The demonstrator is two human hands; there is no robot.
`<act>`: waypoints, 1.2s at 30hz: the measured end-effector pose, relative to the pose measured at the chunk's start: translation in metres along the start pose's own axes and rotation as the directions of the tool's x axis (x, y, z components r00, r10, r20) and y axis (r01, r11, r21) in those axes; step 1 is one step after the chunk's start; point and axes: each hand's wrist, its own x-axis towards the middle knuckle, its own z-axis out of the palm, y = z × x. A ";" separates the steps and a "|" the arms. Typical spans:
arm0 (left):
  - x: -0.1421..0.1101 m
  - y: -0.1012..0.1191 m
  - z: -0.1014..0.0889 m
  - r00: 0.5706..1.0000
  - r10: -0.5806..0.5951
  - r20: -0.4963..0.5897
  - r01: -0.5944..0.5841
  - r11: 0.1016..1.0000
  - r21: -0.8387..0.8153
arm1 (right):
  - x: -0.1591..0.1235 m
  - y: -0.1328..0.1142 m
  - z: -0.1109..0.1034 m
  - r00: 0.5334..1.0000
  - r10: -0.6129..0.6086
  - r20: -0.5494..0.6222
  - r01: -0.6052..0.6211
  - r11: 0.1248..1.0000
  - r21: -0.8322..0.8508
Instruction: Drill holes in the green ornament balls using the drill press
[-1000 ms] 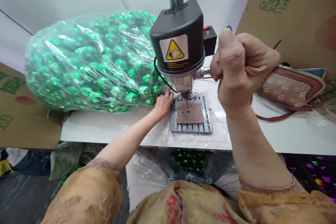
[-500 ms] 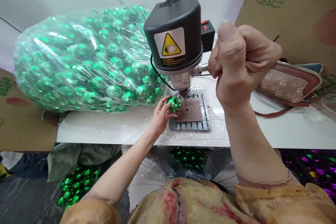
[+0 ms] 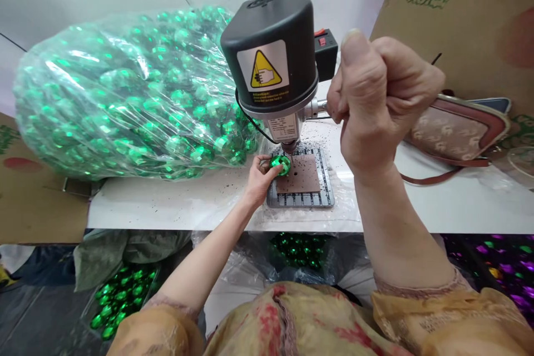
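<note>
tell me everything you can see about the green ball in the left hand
The green faceted ball looks round and shiny, covered in mirror-like patches, perhaps plastic or foil, some catching bright highlights. The left hand grips it from its left side, thumb on the near side, fingers partly hidden. It is at the left part of the brown board, below and slightly left of the drill chuck. Whether it touches the board is unclear.

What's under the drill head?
Green ball in the left hand, brown board with a dark hole, slotted base beneath. Ball covers part of the board; board hides the base's middle.
</note>
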 end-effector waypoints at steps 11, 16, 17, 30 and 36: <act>0.007 -0.012 0.004 0.983 0.083 0.166 -0.091 0.995 0.043 | -0.003 -0.002 -0.001 0.999 0.051 -0.004 -0.051 0.999 0.000; 0.007 -0.015 0.007 0.966 0.133 0.221 -0.158 0.983 0.099 | -0.003 -0.005 0.000 1.000 0.021 -0.015 -0.021 1.000 -0.011; 0.007 -0.015 0.007 0.960 0.145 0.238 -0.175 0.978 0.112 | -0.002 -0.005 0.000 1.000 0.011 -0.012 -0.011 1.000 -0.003; -0.006 -0.024 0.010 0.914 0.240 0.328 -0.322 0.920 0.225 | -0.001 -0.004 0.001 1.000 0.000 -0.024 0.000 1.000 0.007; -0.003 -0.029 0.008 0.908 0.244 0.341 -0.325 0.924 0.202 | -0.013 -0.001 -0.005 0.997 -0.073 -0.012 0.073 0.997 -0.006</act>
